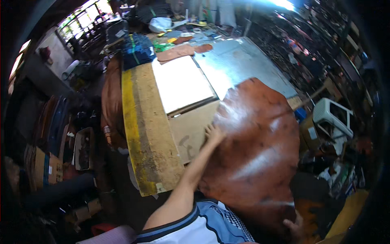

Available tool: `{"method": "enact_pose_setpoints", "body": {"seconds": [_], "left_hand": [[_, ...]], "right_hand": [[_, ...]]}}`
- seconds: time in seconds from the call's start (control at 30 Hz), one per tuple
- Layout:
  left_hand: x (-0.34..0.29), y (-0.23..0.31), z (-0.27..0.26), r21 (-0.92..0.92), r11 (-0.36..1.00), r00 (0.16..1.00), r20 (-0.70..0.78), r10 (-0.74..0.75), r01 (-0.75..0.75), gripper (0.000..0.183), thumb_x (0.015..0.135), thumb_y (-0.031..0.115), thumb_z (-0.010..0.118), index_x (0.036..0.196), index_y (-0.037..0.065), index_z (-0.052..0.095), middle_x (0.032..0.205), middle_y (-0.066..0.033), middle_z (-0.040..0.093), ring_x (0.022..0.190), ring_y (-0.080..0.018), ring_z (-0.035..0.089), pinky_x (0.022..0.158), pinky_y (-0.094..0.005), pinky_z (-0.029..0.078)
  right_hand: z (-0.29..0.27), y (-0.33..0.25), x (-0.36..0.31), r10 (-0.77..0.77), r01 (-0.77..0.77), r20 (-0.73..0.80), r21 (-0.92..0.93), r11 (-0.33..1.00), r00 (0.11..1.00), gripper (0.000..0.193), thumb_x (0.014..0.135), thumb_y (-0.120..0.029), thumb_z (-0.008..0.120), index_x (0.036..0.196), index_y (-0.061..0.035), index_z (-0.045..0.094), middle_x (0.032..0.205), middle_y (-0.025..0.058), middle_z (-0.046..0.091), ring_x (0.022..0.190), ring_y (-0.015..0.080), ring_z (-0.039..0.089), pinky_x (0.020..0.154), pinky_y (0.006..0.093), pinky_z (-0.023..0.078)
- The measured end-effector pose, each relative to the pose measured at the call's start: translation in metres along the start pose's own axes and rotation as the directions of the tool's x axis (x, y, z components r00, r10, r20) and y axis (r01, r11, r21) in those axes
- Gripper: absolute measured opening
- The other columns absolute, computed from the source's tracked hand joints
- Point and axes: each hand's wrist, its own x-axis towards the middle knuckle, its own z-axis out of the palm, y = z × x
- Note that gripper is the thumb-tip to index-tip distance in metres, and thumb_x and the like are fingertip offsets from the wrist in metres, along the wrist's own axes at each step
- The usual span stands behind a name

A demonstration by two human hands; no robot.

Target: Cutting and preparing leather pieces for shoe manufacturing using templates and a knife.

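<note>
A large brown leather hide (260,130), glossy with darker blotches, spreads over the near right part of the worktable and hangs toward my body. My left hand (215,133) lies at the hide's left edge, its fingers apart and reaching onto the tan board (195,122). Low on the right, my right hand (295,226) is at the hide's bottom corner. Its thumb shows beside the leather and the hand looks closed on that edge; the other fingers are mostly hidden.
A bright white panel (183,83) and a grey-blue sheet (243,57) cover the table's far part. Brown leather pieces (176,53) and a dark blue bundle (137,51) lie at the back. A white plastic stool (333,118) stands right; boxes (53,168) stand left.
</note>
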Motion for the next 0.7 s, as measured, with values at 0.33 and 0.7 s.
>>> {"method": "enact_pose_setpoints", "body": {"seconds": [0.33,0.7], "left_hand": [[0.086,-0.100,-0.015,-0.850,0.425,0.941,-0.339,0.012,-0.312,0.080,0.073,0.028,0.076,0.135,-0.007,0.040,0.123,-0.0294,0.057,0.108,-0.0344,0.060,0.087,-0.0425,0.050],[-0.061,-0.027,-0.224,-0.606,0.301,0.673,-0.701,0.236,-0.737,0.028,0.089,0.012,0.057,0.113,0.001,0.067,0.093,-0.0150,0.071,0.081,-0.0235,0.067,0.076,-0.0356,0.052]], "right_hand": [[0.060,-0.089,0.002,-0.121,0.177,0.255,-0.208,0.962,0.959,0.060,0.081,-0.010,0.067,0.136,0.0028,0.046,0.129,0.0143,0.054,0.119,0.0261,0.051,0.105,0.0372,0.036],[0.027,-0.177,0.024,-0.251,0.550,0.531,-0.534,0.642,0.809,0.052,0.085,-0.005,0.061,0.135,0.0024,0.048,0.135,0.0183,0.050,0.127,0.0280,0.047,0.110,0.0404,0.033]]}}
